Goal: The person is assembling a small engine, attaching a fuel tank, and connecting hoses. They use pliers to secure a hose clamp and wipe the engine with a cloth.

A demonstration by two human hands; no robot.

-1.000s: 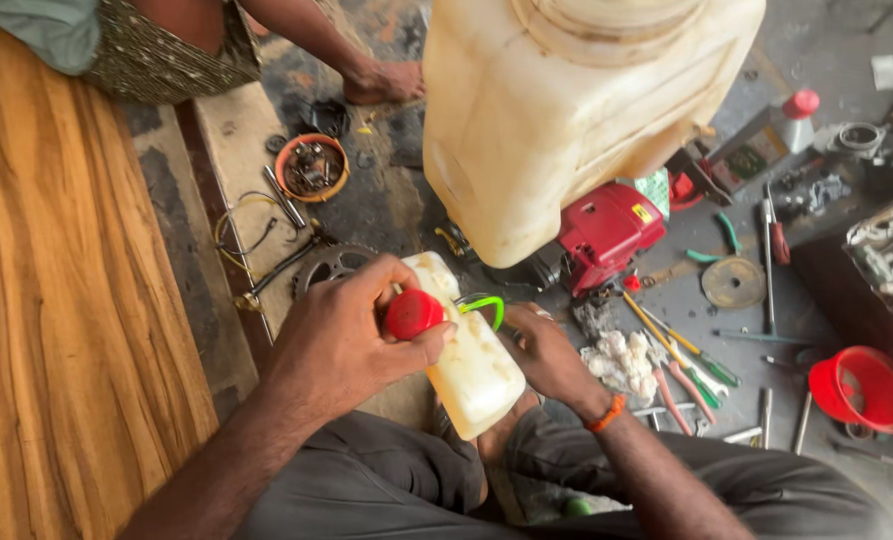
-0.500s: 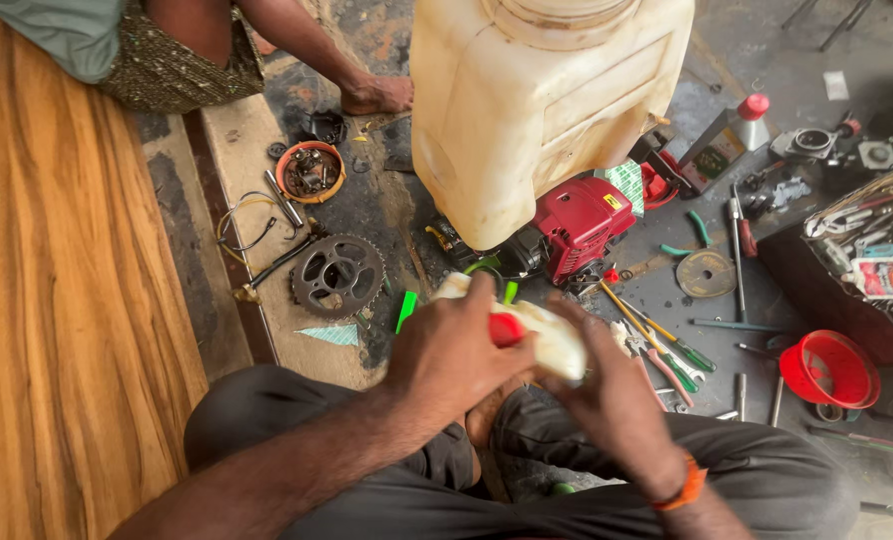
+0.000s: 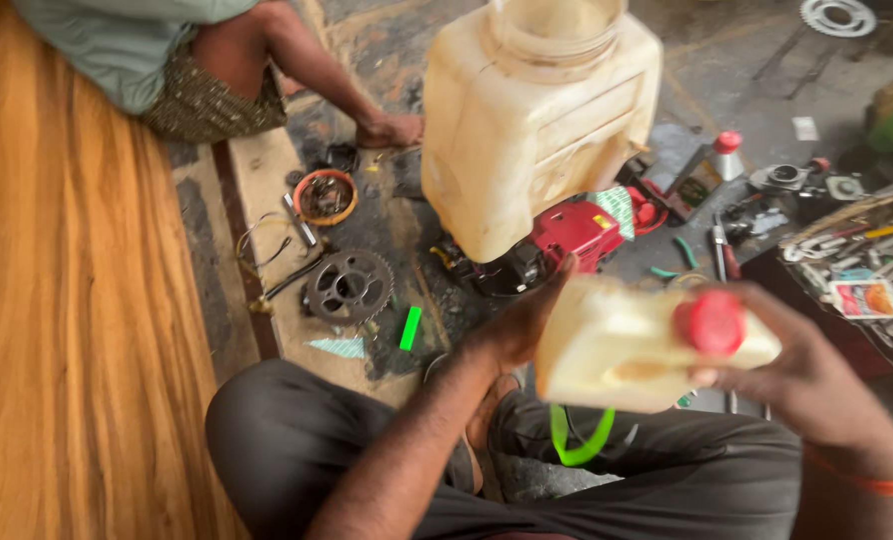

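Since half a second ago the small cream tank (image 3: 627, 345) has been lifted up in front of the red engine (image 3: 577, 232), clasped underneath by the left hand (image 3: 517, 325), its red cap (image 3: 710, 322) pinched by the right hand (image 3: 807, 385), and is best kept level while the cap is worked.

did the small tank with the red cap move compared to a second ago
Yes. The small cream tank now sits right of the red engine and its red cap points right; earlier it lay left of the engine.
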